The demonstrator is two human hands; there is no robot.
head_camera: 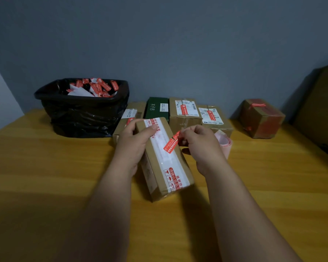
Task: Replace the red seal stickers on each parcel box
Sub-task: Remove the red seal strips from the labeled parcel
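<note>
Left hand (135, 140) grips taped box (163, 163); right hand (199, 143) pinches red sticker (171, 143).

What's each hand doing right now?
Left hand: grips the box at its far end.
Right hand: pinches the red sticker, one end on the box.

Large carton (322, 110) cut off at right edge.

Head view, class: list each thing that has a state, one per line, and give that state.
Held parcel box: taped shut, tilted, gripped by left hand.
Red seal sticker: partly stuck, far end pinched by right hand.
Bin: open, holding discarded stickers.
Row of boxes: closed.
</note>
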